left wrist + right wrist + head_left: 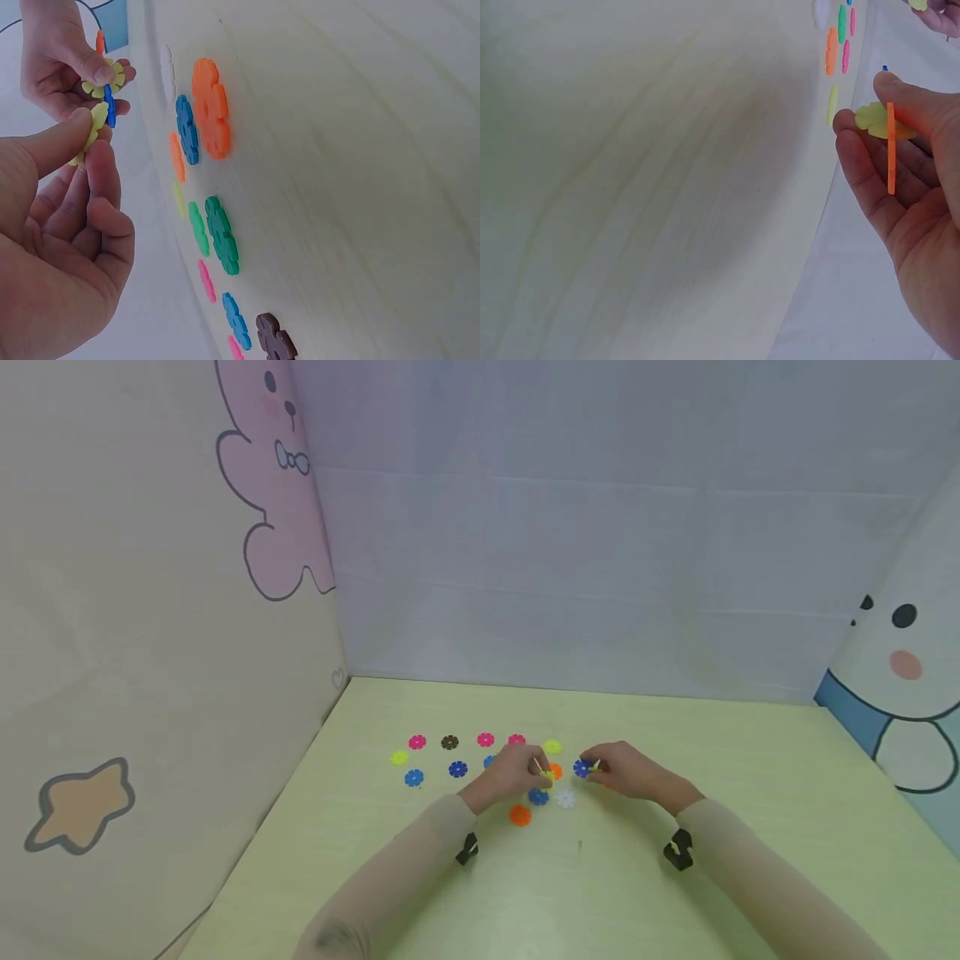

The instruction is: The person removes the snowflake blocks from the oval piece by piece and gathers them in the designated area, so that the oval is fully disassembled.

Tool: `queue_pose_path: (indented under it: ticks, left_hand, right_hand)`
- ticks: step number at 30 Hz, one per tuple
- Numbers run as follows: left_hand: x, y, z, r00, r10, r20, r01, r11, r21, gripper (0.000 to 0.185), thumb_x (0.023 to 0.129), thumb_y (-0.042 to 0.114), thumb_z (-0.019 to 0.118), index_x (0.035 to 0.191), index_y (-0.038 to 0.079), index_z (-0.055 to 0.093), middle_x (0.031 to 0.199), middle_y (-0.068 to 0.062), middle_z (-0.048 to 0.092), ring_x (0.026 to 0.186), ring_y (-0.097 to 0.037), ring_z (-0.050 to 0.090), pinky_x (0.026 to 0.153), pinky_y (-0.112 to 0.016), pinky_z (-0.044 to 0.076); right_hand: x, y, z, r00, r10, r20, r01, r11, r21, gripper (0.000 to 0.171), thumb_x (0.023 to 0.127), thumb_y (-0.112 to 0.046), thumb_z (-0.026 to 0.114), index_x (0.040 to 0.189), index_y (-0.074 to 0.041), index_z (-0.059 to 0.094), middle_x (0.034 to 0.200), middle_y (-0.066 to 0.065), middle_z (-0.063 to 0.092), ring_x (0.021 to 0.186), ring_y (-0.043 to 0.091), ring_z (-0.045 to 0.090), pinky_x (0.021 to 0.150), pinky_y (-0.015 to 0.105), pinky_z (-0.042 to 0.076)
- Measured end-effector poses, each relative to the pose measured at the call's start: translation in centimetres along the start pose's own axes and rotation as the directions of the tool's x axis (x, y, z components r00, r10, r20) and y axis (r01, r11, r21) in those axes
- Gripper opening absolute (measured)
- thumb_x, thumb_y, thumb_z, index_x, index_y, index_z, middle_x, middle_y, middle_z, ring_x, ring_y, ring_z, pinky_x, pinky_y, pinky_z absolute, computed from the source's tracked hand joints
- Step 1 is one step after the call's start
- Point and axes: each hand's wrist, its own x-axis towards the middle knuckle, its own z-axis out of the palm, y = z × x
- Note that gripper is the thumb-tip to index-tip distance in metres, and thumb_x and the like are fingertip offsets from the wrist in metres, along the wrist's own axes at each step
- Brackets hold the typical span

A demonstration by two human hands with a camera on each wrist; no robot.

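Note:
My left hand (513, 770) is raised over the table and pinches a yellow flower-shaped plastic disc (96, 129) between thumb and fingers. Facing it, my right hand (632, 768) holds a small joined piece by its yellow notched disc (870, 118). An orange disc (891, 166) crosses that yellow one, and a dark blue disc (581, 768) sticks out on the side toward my left hand. In the left wrist view the left hand's disc is close to the blue one; whether they touch I cannot tell.
Loose flower discs lie flat on the pale yellow table (577, 893), among them an orange one (520, 815), a white one (566, 798) and a brown one (449, 742). Fabric walls (585, 568) stand behind and at the sides.

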Motion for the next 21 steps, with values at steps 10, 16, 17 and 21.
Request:
queue_pose_path:
  ticks: [10, 16, 17, 21]
  left_hand:
    - [-0.7, 0.2, 0.6, 0.991, 0.016, 0.136, -0.02, 0.999, 0.028, 0.011, 0.085, 0.016, 0.072, 0.094, 0.014, 0.069, 0.081, 0.005, 0.063, 0.072, -0.009, 0.059, 0.065, -0.022, 0.049]
    - [-1.0, 0.2, 0.7, 0.974, 0.076, 0.212, -0.095, 0.992, 0.08, 0.013, 0.086, 0.013, 0.07, 0.099, 0.012, 0.071, 0.082, 0.008, 0.062, 0.077, -0.006, 0.055, 0.07, -0.018, 0.047]
    - [-1.0, 0.2, 0.8, 0.971, 0.085, 0.223, -0.106, 0.991, 0.087, 0.013, 0.086, 0.012, 0.069, 0.099, 0.012, 0.071, 0.083, 0.009, 0.062, 0.077, -0.006, 0.055, 0.071, -0.018, 0.047]
    - [-1.2, 0.2, 1.0, 0.963, 0.089, 0.255, -0.122, 0.986, 0.118, 0.014, 0.086, 0.011, 0.068, 0.1, 0.012, 0.072, 0.086, 0.009, 0.062, 0.078, -0.005, 0.054, 0.072, -0.018, 0.046]
  right_hand:
    - [-0.4, 0.0, -0.1, 1.0, -0.005, 0.001, 0.005, 1.0, 0.012, 0.026, 0.087, -0.009, 0.068, 0.111, 0.0, 0.065, 0.1, 0.005, 0.067, 0.075, 0.008, 0.057, 0.066, 0.025, 0.049]
    - [-0.7, 0.2, -0.2, 1.0, 0.017, 0.003, -0.017, 1.0, 0.003, 0.026, 0.087, -0.01, 0.068, 0.112, 0.0, 0.064, 0.1, 0.005, 0.066, 0.075, 0.008, 0.056, 0.066, 0.025, 0.048]
    - [-0.7, 0.2, -0.2, 1.0, 0.021, 0.003, -0.021, 1.0, 0.002, 0.026, 0.087, -0.01, 0.068, 0.112, 0.0, 0.064, 0.1, 0.004, 0.066, 0.075, 0.008, 0.056, 0.065, 0.025, 0.048]
    - [-0.7, 0.4, -0.2, 1.0, 0.024, 0.002, -0.024, 1.0, 0.011, 0.026, 0.087, -0.01, 0.068, 0.111, 0.0, 0.064, 0.099, 0.004, 0.066, 0.073, 0.008, 0.055, 0.064, 0.025, 0.047]
